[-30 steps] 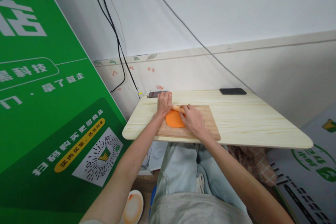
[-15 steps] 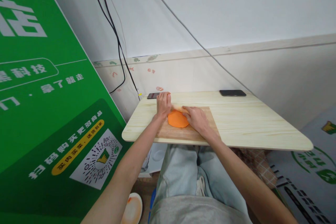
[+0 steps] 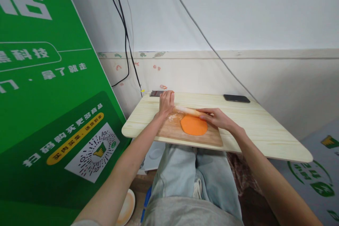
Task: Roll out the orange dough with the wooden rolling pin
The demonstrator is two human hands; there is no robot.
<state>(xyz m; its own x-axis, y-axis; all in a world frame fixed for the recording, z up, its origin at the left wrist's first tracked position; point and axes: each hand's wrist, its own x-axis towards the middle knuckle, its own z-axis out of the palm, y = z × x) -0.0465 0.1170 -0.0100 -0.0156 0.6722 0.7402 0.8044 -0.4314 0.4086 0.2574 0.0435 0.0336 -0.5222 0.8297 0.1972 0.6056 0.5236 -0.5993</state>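
Pale wooden counter (image 3: 251, 127) stretches across just above our lap, with a white bowl (image 3: 127, 204) on the floor below to the left. On its near edge lies a wooden board (image 3: 172, 130), and on the board's right half sits a flat orange dough disc (image 3: 194, 126). Just beyond the disc a rolling pin (image 3: 186, 110) lies slantwise across the board. Our left hand (image 3: 166, 102) bends its fingers down over the pin's left end. Our right hand (image 3: 218, 117) is spread almost flat, fingertips resting on the right end. Farther back, a dark phone (image 3: 236, 98) lies near the wall and a second phone (image 3: 156, 93) sits at the far left corner. Black cables (image 3: 127, 42) hang down the white wall, and a green banner (image 3: 47, 95) leans at our left.
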